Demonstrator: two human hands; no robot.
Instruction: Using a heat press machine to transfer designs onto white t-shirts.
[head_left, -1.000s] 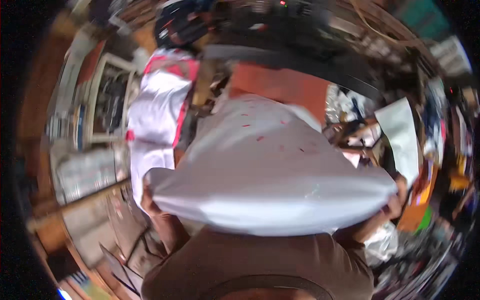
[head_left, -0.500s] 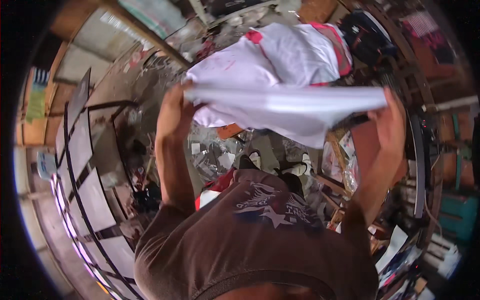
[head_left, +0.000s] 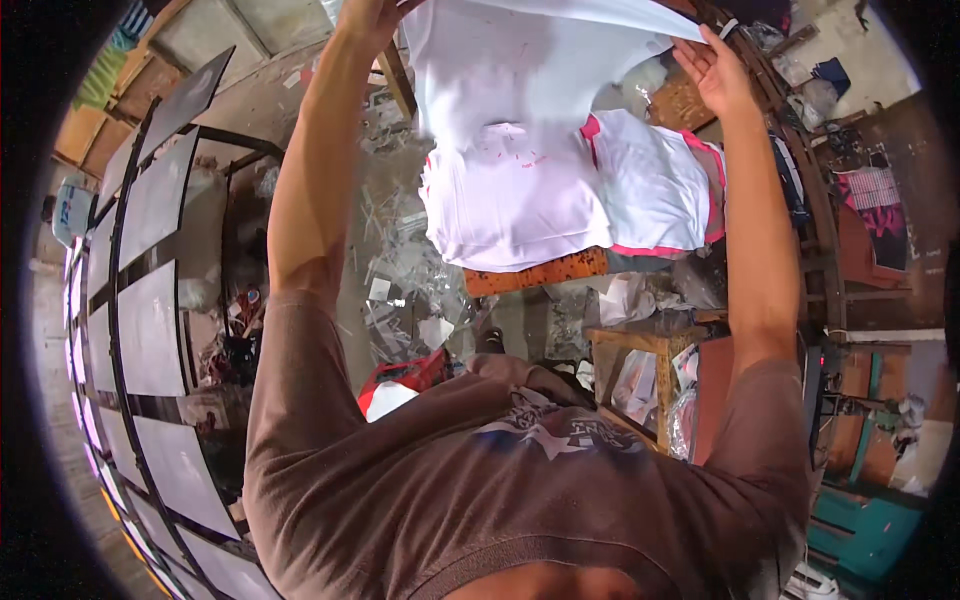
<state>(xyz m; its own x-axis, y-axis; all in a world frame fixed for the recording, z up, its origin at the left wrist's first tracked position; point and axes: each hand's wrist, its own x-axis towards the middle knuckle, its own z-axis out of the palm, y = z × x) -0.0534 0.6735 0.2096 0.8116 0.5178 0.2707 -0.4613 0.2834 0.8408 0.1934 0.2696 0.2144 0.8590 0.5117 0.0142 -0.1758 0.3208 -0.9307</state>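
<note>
A thin white garment [head_left: 510,60] is stretched between my raised hands, running past the upper edge. My left hand [head_left: 372,14], partly cut off by that edge, grips its left end. At the other end, my right hand [head_left: 714,75] pinches a corner between thumb and finger, its other fingers loosely spread. The garment's lower part hangs over a stack of folded white shirts [head_left: 520,205], the top one with small pink print. Beside them lies a white garment pile with pink edging [head_left: 655,185]. Both rest on an orange-brown wooden board [head_left: 535,272].
Dark metal racks with flat pale panels [head_left: 155,335] stand along my left. Clear plastic scraps [head_left: 400,290] litter the floor. A wooden stool-like frame [head_left: 640,340] stands near my right side, and a red and white bag-like item [head_left: 405,380] lies by my legs.
Both hands have moved up and away from me, carrying the white garment off the near side of the stack. The stacked shirts and the board's front edge are now uncovered.
</note>
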